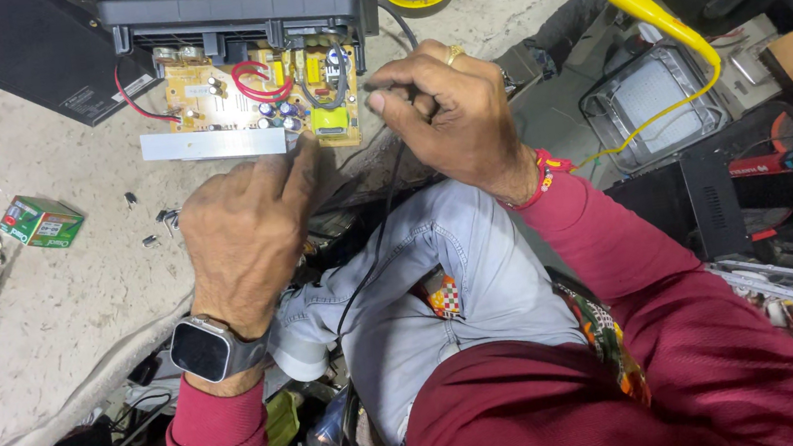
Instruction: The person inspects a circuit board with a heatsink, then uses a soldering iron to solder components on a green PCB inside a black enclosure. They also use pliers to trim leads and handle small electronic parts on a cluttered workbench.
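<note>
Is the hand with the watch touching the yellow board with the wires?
Touching. The head view shows the left hand with fingertips pressed on the circuit board's silver strip.

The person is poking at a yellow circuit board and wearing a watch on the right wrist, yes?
Not quite. The head view shows the watch on the left wrist, behind the left hand. The board is indeed yellow.
</note>
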